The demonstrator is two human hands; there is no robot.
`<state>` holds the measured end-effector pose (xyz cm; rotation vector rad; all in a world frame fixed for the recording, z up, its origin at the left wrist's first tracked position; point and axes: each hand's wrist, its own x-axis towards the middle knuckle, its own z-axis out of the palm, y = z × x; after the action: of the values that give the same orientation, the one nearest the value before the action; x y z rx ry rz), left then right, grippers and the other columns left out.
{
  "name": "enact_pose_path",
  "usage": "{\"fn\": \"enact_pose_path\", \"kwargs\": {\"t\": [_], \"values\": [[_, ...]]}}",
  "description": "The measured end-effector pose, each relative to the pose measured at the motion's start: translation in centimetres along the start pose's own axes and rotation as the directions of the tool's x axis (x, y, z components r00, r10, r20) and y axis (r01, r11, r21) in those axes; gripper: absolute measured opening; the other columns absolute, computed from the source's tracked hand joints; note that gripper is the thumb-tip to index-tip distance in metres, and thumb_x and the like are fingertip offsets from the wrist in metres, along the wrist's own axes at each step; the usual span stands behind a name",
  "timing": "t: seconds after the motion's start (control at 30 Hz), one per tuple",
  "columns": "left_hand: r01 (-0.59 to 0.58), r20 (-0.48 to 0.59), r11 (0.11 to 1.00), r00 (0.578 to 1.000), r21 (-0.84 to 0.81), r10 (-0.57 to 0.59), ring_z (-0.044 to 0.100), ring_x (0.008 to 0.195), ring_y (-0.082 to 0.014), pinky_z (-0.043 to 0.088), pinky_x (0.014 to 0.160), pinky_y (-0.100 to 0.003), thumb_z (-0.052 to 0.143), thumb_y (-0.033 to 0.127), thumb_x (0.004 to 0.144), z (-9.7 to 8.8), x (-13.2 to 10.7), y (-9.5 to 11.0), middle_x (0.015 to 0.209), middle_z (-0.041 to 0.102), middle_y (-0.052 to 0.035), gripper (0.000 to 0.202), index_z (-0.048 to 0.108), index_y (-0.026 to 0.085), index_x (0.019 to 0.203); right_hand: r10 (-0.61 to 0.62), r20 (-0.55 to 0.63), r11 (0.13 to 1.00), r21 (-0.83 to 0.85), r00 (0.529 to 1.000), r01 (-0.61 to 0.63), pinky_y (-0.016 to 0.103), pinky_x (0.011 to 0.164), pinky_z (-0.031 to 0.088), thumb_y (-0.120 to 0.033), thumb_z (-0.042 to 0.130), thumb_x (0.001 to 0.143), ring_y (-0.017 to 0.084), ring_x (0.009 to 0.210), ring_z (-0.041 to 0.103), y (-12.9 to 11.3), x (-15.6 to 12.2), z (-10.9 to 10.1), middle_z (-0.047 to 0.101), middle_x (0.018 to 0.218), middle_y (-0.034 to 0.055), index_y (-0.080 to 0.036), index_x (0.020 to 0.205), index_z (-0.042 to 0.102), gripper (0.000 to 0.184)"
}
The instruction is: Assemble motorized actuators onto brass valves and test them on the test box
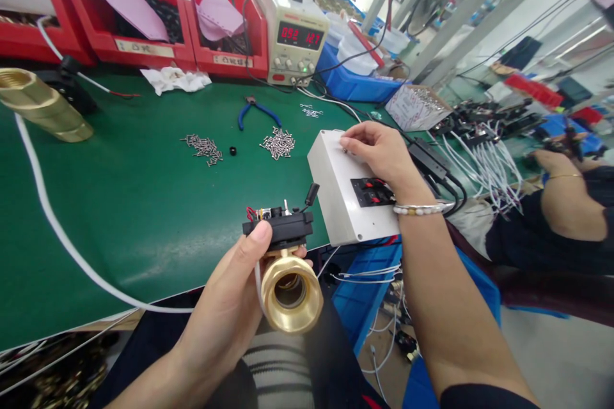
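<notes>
My left hand (235, 287) is wrapped round a brass valve (291, 294) with a black actuator housing on top, held in front of the table edge. The valve's round threaded opening faces me. Small electronic parts and red wires show on the open top of the black housing (283, 228). My right hand (384, 156) is at the far end of a white box (330, 195), thumb and forefinger pinched on a small metal switch (344, 149), mostly covered by the fingertips. Black spring terminals (371, 192) with red levers sit on the box below that hand.
Piles of screws (278, 143), blue-handled pliers (259, 112) and a second brass valve (48, 105) lie on the green table (158, 217). Red bins (144, 51) and a power supply (295, 32) stand behind. At right are a co-worker's arm (570, 198) and white cables (494, 163).
</notes>
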<state>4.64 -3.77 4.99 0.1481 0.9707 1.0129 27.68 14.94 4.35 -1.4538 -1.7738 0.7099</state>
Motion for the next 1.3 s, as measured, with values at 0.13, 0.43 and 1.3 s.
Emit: {"fn": "enact_pose_path", "kwargs": {"t": [0.13, 0.43, 1.3], "values": [[-0.016, 0.025, 1.000, 1.000, 0.010, 0.016, 0.076, 0.086, -0.0216, 0.061, 0.076, -0.025, 0.081, 0.058, 0.081, -0.1, 0.1, -0.1, 0.086, 0.078, -0.0059, 0.044, 0.073, 0.017, 0.096, 0.006, -0.003, 1.000, -0.004, 1.000, -0.006, 0.027, 0.071, 0.046, -0.020, 0.075, 0.078, 0.011, 0.067, 0.056, -0.5, -0.1, 0.0, 0.067, 0.074, -0.0005, -0.015, 0.081, 0.070, 0.008], [-0.062, 0.035, 0.997, 0.998, 0.056, 0.060, 0.075, 0.087, -0.0235, 0.059, 0.076, -0.028, 0.077, 0.059, 0.084, -0.3, 0.3, -0.4, 0.087, 0.077, -0.0072, 0.045, 0.073, 0.017, 0.099, -0.008, -0.006, 1.000, -0.020, 1.000, 0.008, 0.027, 0.070, 0.047, -0.018, 0.075, 0.080, 0.012, 0.065, 0.056, -0.3, 0.0, 0.4, 0.065, 0.072, -0.0003, -0.014, 0.080, 0.068, 0.008], [-0.709, 0.260, 0.394, 0.624, 0.585, 0.737, 0.062, 0.129, -0.0304, 0.034, 0.125, -0.043, 0.096, 0.023, 0.059, -2.3, 0.8, -0.9, 0.116, 0.074, -0.0038, 0.058, 0.070, 0.027, 0.110, 0.544, -0.201, 0.829, -0.020, 0.815, -0.559, 0.026, 0.046, 0.023, -0.036, 0.064, 0.068, 0.017, 0.039, 0.041, 6.9, -18.4, -3.2, 0.053, 0.045, 0.0001, -0.024, 0.073, 0.060, 0.014]]}}
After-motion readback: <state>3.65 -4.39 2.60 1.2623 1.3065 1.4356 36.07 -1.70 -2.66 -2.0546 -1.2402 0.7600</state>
